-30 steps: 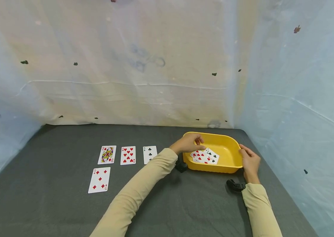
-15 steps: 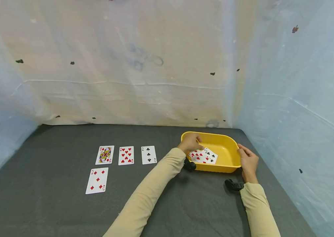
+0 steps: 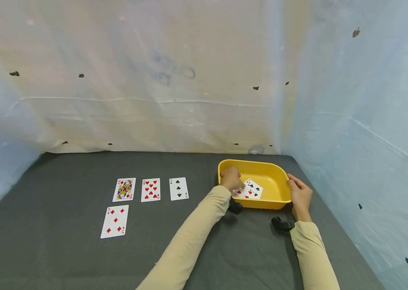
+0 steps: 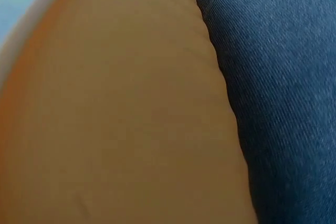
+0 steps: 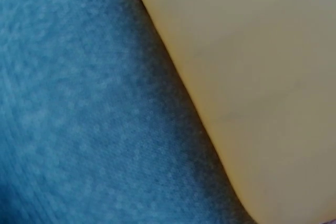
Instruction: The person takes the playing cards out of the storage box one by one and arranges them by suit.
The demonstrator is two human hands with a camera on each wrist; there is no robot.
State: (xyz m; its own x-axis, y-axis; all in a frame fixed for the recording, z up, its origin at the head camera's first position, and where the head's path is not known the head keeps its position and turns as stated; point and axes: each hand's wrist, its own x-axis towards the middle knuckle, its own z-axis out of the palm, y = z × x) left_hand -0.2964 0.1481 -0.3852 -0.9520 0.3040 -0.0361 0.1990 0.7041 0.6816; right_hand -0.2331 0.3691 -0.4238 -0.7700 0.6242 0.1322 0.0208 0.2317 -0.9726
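- Near the far right corner of the desk [image 3: 62, 241], the yellow tray [image 3: 275, 183] holds overlapping cards [image 3: 252, 190].
- Right hand [image 3: 301, 199]: fingers grip the tray's rim.
- Left hand [image 3: 231, 179]: inside the tray, at the cards; from here I cannot tell whether its fingers pinch one.
- Apparent step: handling cards in the steadied tray. Next move likely calls for separating one by its edge.
- Legible: "5" on the diamond card [image 3: 114, 222]; other indices uncertain, no brand seen.
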